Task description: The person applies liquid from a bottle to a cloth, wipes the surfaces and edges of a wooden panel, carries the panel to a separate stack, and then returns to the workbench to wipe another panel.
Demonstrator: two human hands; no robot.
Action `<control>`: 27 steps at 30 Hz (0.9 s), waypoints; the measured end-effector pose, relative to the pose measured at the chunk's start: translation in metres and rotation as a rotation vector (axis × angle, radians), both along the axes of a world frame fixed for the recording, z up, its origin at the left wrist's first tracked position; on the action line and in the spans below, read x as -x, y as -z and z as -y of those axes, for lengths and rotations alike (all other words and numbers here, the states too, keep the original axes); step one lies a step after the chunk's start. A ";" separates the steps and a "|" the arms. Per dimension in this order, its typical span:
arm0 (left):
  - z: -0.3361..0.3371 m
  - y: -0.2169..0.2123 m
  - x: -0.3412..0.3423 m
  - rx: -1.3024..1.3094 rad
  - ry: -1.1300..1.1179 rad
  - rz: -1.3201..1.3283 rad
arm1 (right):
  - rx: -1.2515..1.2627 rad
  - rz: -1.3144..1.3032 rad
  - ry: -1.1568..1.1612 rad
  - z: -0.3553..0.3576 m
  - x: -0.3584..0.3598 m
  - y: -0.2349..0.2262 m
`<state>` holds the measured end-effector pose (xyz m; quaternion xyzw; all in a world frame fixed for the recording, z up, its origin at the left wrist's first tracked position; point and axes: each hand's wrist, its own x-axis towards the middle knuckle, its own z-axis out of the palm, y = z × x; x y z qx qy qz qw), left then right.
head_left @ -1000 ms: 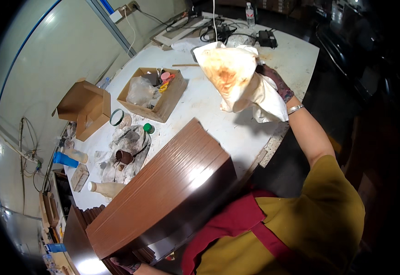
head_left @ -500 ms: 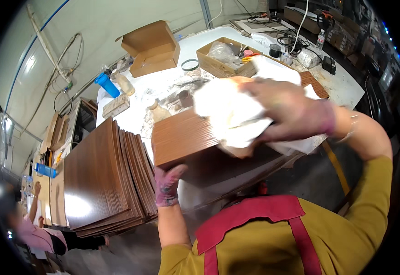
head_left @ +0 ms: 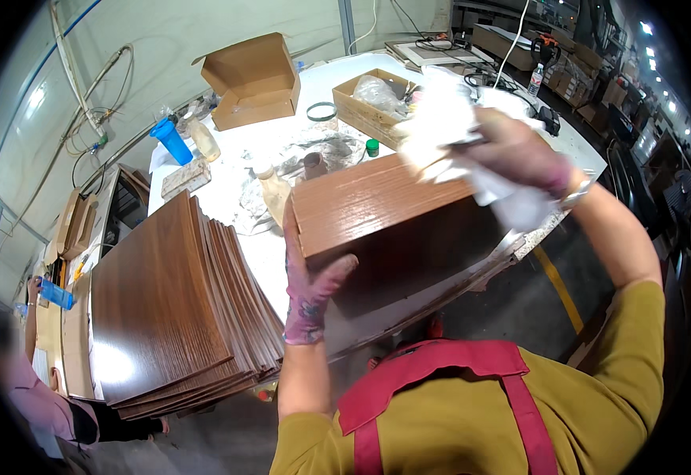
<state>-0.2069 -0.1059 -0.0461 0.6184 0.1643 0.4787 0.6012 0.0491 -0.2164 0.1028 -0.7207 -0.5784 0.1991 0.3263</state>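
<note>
A long, box-shaped brown wood-grain piece [head_left: 377, 202] rests on the white table, its top face shiny and its near side dark. Around its left end is my left hand [head_left: 310, 297] in a pink patterned glove, thumb on the near side and fingers along the end. My right hand [head_left: 512, 150], also gloved and blurred by motion, grips a bunched white cloth [head_left: 440, 127] over the far right end of the piece. The cloth covers part of the top face. Left of my left hand leans a stack of dark brown wood-grain panels [head_left: 163, 293].
On the white table [head_left: 238, 162] are an open cardboard box [head_left: 254, 83], a shallow carton [head_left: 361, 111] with a plastic bag, a blue bottle [head_left: 173, 142], a pale bottle [head_left: 270, 190], a green-capped jar [head_left: 372, 148] and a crumpled cloth [head_left: 306, 154]. Another person [head_left: 40, 396] is at the far left.
My right hand and the cloth have moved right along the piece, uncovering more of its top and the green-capped jar. My left hand still grips the left end.
</note>
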 end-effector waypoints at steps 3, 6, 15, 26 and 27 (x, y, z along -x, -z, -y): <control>-0.010 0.020 -0.003 0.053 0.313 0.324 | -0.258 0.281 -0.565 -0.050 0.092 0.001; -0.015 0.024 0.002 0.101 0.161 0.088 | -0.219 0.142 -0.512 -0.057 0.089 0.004; -0.017 0.000 0.007 0.512 0.183 -0.232 | -0.014 -0.092 -0.138 -0.040 0.042 0.007; -0.018 0.007 -0.009 0.231 0.080 -0.028 | -0.017 0.267 0.297 0.015 -0.039 -0.001; -0.020 0.006 -0.011 0.221 0.073 -0.022 | 0.007 0.420 0.391 0.016 -0.039 -0.003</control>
